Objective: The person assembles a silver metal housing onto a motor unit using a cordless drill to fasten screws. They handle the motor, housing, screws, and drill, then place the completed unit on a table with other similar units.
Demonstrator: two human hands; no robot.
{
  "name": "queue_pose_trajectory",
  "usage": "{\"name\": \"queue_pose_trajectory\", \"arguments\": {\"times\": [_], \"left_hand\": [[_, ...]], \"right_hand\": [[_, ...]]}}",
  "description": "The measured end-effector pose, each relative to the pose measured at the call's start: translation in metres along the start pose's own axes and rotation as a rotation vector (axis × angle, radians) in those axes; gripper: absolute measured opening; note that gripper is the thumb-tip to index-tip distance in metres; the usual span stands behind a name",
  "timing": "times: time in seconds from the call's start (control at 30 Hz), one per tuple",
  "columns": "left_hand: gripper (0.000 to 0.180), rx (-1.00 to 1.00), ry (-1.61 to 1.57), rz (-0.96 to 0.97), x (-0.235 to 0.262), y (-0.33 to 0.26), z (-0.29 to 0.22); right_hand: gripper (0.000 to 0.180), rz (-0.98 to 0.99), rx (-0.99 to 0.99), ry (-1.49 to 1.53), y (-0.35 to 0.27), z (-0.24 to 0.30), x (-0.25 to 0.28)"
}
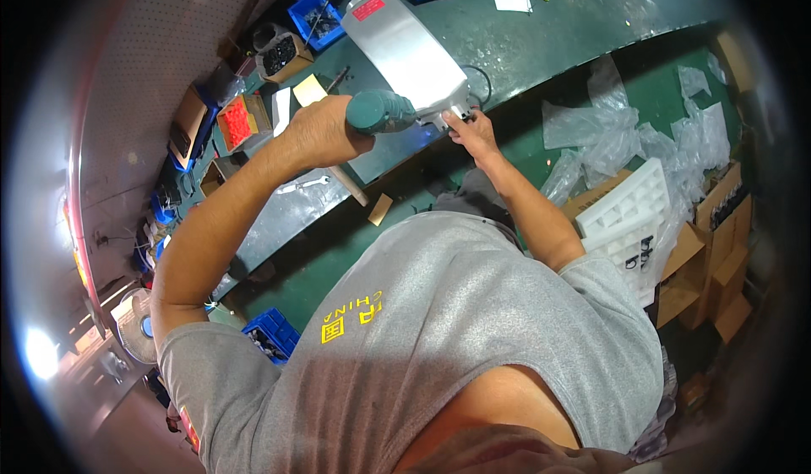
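Your left hand (325, 132) was wrapped firmly around the green power driver (378, 112), its nose close by the silver metal housing (410, 47); whether they touched, I could not tell. Your right hand (476, 136) had thumb and fingers drawn nearly together, pinching the housing's near end, at the front edge of the green workbench (541, 43). To the left, a wrench (316, 182) lay on the bench. The housing stretched away from you, its far end near a blue bin (297, 11) of small parts.
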State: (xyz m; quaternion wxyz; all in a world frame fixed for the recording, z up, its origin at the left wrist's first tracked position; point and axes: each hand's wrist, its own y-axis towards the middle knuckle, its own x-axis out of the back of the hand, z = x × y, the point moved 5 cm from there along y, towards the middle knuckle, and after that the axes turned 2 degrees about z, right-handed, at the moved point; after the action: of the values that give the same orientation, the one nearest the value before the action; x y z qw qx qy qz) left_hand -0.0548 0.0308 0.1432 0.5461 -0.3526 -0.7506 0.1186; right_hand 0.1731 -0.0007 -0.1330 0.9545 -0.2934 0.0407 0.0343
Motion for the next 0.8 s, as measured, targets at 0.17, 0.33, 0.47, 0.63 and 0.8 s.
{"name": "queue_pose_trajectory", "arguments": {"times": [0.17, 0.33, 0.47, 0.63, 0.8], "left_hand": [[0.031, 0.046, -0.115, -0.058, -0.001, -0.005, -0.011], [0.037, 0.14, -0.214, -0.105, -0.01, -0.017, -0.009], [0.039, 0.171, -0.177, -0.088, -0.016, -0.02, -0.012], [0.04, 0.206, -0.424, -0.127, -0.02, -0.035, -0.006], [0.039, 0.201, -0.247, -0.351, -0.005, -0.064, -0.032]], "right_hand": [[0.059, 0.051, 0.033, -0.001, 0.001, 0.005, 0.0], [0.054, 0.103, 0.018, 0.088, -0.009, 0.013, -0.005], [0.055, 0.118, -0.031, 0.064, -0.002, 0.007, -0.003], [0.074, 0.198, -0.056, -0.008, -0.004, 0.013, 0.001], [0.072, 0.226, -0.143, -0.035, -0.002, 0.018, 0.005]]}}
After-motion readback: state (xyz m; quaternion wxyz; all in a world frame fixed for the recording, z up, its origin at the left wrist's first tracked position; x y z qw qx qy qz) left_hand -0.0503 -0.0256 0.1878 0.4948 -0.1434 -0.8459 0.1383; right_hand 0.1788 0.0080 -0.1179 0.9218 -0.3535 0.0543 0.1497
